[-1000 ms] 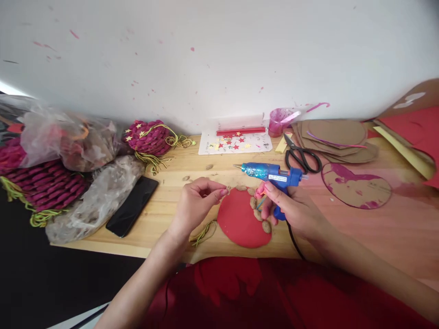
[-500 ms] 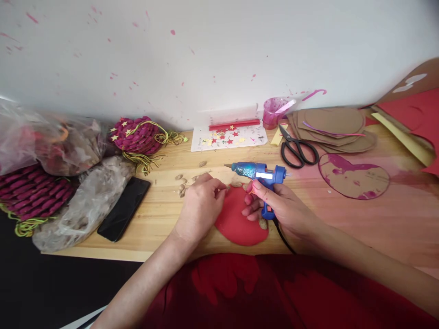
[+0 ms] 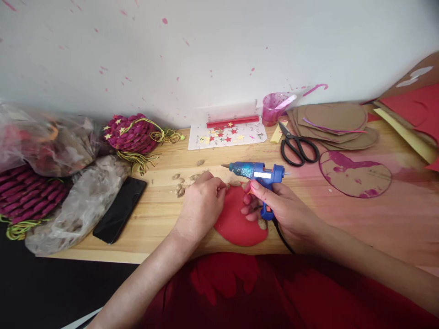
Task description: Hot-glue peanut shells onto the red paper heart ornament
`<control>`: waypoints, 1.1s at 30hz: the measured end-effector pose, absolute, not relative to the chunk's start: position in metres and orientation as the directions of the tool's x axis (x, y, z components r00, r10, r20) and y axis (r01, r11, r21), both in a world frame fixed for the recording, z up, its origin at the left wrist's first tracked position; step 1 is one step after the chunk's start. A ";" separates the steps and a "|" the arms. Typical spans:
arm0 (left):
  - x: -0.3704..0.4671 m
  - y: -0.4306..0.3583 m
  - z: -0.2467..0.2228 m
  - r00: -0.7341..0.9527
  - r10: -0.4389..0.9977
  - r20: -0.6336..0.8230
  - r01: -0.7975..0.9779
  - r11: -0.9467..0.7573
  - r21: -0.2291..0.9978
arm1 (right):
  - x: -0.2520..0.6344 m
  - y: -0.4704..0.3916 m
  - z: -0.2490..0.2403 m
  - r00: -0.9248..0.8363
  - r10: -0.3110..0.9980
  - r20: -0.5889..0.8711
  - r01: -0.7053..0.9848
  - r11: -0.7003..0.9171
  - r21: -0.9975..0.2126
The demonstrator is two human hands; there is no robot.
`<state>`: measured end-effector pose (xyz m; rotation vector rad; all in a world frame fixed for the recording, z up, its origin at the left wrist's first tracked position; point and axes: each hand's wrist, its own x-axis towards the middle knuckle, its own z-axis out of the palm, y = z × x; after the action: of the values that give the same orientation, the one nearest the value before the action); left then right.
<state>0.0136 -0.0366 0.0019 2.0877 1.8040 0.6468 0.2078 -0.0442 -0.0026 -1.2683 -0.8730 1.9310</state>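
My right hand (image 3: 291, 208) is wrapped round the handle of a blue glue gun (image 3: 252, 170), whose nozzle points left above the table. Under it lies a red piece of card (image 3: 236, 224) with a rounded outline. Peanuts in their shells sit along its far edge, and another peanut (image 3: 262, 224) is at its right edge. With fingers pinched, my left hand (image 3: 204, 201) presses at the card's upper left rim on what looks like a peanut, mostly hidden by the fingers. Several loose peanuts (image 3: 180, 189) lie left of that hand.
Black scissors (image 3: 298, 148), cardboard cutouts (image 3: 332, 114) and a pink-stained cup (image 3: 273, 109) stand behind on the right. Star stickers lie on a white sheet (image 3: 206, 144). At left are a black phone (image 3: 120, 210), plastic bags (image 3: 78, 205) and a magenta woven piece (image 3: 133, 132).
The view has shifted slightly. Both hands stay almost in place; the glue gun has drifted a little to the left in the picture.
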 end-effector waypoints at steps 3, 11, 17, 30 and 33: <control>0.014 -0.037 0.003 0.115 0.985 0.126 0.867 -0.161 0.472 | 0.208 -0.044 -0.003 -0.311 0.810 -0.497 -0.157 -0.559 -0.814; 0.016 -0.036 0.005 0.116 0.988 0.097 0.893 -0.147 0.426 | 0.209 -0.044 -0.003 -0.313 0.808 -0.499 -0.153 -0.562 -0.813; 0.018 -0.036 0.006 0.101 0.992 0.078 0.891 -0.125 0.437 | 0.207 -0.044 -0.001 -0.311 0.818 -0.485 -0.170 -0.549 -0.818; 0.023 -0.039 0.006 0.114 0.992 0.054 0.954 -0.124 0.271 | 0.206 -0.043 0.000 -0.301 0.823 -0.482 -0.190 -0.547 -0.815; 0.024 -0.039 0.006 0.119 0.992 0.045 0.959 -0.127 0.255 | 0.207 -0.043 -0.001 -0.303 0.825 -0.477 -0.189 -0.543 -0.818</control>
<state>0.0242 -0.0388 0.0061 2.2222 1.9601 0.3052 0.2071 -0.0428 -0.0005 -1.2448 -0.8607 1.9116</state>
